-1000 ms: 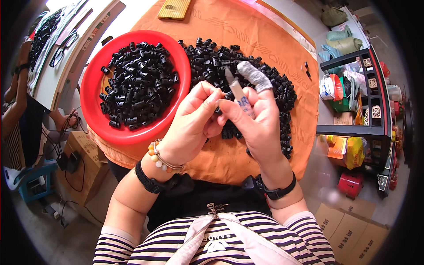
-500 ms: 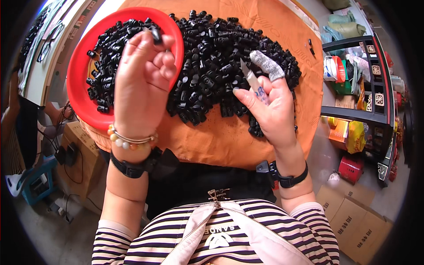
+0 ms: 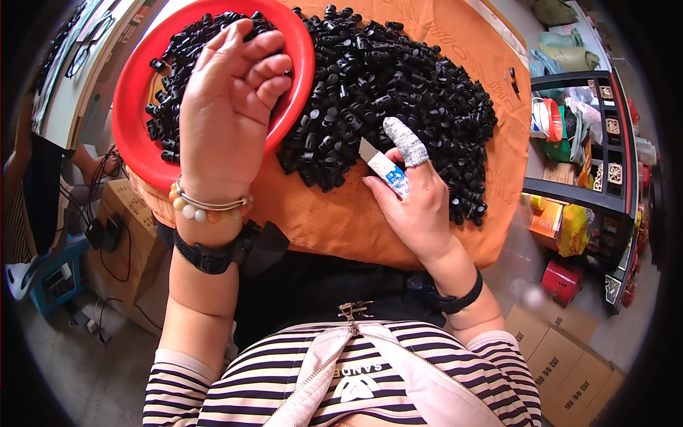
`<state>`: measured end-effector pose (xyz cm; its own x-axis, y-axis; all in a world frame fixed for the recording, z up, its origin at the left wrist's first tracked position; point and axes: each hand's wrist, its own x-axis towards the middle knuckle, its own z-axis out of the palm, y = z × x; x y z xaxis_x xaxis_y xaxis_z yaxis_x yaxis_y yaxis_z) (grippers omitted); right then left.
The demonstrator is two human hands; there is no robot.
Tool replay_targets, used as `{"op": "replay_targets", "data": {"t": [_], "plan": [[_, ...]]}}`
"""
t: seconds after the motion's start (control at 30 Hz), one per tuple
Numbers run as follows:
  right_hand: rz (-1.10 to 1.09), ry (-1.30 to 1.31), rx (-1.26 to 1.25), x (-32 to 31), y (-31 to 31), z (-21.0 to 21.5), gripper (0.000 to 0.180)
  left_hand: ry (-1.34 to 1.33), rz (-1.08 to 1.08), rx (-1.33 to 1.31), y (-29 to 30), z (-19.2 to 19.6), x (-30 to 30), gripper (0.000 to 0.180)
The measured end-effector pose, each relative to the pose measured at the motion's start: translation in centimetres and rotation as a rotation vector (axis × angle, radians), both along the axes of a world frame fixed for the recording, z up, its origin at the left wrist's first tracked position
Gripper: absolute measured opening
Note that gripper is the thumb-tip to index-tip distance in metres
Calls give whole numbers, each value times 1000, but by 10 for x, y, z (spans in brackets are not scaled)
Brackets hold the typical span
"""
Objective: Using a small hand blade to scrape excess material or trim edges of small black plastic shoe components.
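I see an orange cloth spread over the work surface, with a shelf rack off to the right. My left hand hovers over the red bowl, fingers curled loosely over its black plastic parts; whether it grips any, I cannot tell. My right hand, its bandaged finger raised, pinches a small blade tool at the edge of the black pile on the cloth.

Tabletop covered by orange woven cloth. On cloth: round red plastic bowl, left; heap of small black plastic parts touching bowl's right rim.
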<state>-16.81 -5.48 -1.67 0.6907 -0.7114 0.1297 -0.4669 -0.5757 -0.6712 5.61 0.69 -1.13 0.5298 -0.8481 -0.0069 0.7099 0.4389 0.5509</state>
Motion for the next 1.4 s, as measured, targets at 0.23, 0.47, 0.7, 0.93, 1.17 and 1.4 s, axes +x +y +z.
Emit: {"op": "replay_targets", "data": {"t": [0.23,0.47,0.7,0.93,1.17,1.4], "plan": [[59,-17,5,-1,1,-6,54,-23,-19,139,-5,-1,-18,18],[32,-51,79,2,1,-10,68,-44,-65,189,-6,0,-24,16],[9,6,28,-1,-2,-7,64,-92,-171,206,-7,-2,-31,15],[-106,-232,289,-1,-7,1,29,-170,-230,255,-7,0,-42,14],[-87,-540,522,17,-11,37,47,-404,-434,337,-5,6,-61,18],[-28,-581,638,27,-6,49,38,-242,-587,203,-6,1,-59,17]]}}
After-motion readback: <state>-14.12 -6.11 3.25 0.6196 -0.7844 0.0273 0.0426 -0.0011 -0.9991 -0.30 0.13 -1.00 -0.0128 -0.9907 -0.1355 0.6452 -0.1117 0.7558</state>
